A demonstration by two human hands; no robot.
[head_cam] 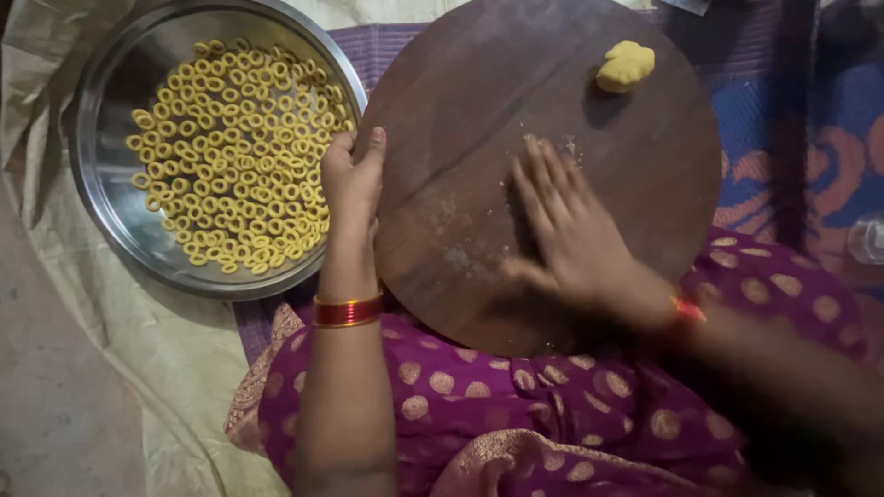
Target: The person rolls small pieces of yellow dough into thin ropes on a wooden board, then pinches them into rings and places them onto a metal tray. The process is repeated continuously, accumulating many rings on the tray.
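Observation:
A round dark wooden board rests on my lap over purple dotted cloth. My left hand grips the board's left edge, thumb on top. My right hand lies flat on the board's middle, fingers stretched and pressed down, blurred; whatever is under the palm is hidden. A lump of yellow dough sits at the board's far right. To the left, a steel plate holds several small yellow dough rings.
A cream sheet covers the floor under the plate. A purple and blue patterned mat lies on the right. Flour specks dot the board. Red bangles are on both wrists.

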